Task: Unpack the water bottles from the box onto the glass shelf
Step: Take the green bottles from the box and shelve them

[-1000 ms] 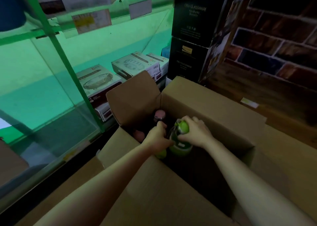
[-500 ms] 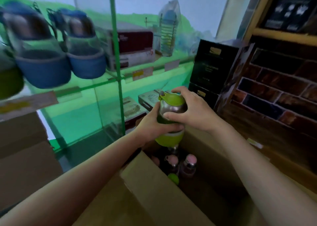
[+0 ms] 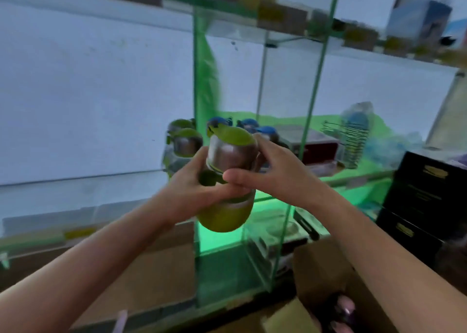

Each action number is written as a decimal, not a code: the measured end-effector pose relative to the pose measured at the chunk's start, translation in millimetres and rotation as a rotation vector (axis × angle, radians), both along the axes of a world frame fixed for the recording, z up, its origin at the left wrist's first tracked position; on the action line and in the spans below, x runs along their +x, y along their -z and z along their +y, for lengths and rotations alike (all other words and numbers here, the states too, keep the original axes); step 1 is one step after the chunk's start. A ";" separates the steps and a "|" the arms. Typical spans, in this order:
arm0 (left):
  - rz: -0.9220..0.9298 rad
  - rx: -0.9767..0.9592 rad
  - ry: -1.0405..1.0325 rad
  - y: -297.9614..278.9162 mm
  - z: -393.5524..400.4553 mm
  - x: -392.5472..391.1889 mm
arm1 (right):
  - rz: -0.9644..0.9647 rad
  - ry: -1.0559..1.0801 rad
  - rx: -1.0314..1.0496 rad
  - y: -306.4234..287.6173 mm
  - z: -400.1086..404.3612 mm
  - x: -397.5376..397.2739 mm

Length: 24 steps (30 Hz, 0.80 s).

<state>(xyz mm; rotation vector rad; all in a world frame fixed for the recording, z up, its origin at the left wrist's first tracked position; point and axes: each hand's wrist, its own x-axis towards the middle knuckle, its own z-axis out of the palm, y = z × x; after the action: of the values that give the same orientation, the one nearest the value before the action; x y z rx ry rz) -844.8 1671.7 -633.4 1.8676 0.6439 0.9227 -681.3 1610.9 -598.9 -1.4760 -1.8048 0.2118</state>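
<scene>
The green bottle (image 3: 228,181) is up in the air in front of the glass shelf (image 3: 353,178), with the left hand (image 3: 188,193) and right hand (image 3: 273,173) curled round its middle, probably so it stays straight and lands beside the other bottles (image 3: 185,143), while the box (image 3: 328,294) sits low at the right.

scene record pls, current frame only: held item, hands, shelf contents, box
held item: green-lidded bottle, metal band under the lid, green base, upright, in the air in front of the glass shelf
left hand: grips the bottle's middle from the left
right hand: grips the bottle from the right, fingers across its front
shelf contents: green-lidded bottles and blue-lidded bottles standing behind the held one; a dark red box further right
box: open, lower right, pink-lidded bottles inside
blur: heavy, labels unreadable
</scene>
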 end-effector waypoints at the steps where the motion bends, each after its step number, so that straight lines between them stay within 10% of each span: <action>1: -0.004 0.003 -0.030 -7.0 4.4 -15.5 | -0.003 -0.025 0.016 -4.9 10.3 -13.8; 24: -0.023 -0.183 -0.482 27.3 132.8 -111.6 | 0.020 0.012 -0.334 41.9 156.7 -162.6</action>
<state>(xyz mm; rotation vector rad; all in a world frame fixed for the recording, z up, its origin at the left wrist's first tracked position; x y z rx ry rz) -956.4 1804.5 -660.7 1.5622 1.1553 1.1437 -843.8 1767.7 -640.8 -1.7050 -1.8068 0.5417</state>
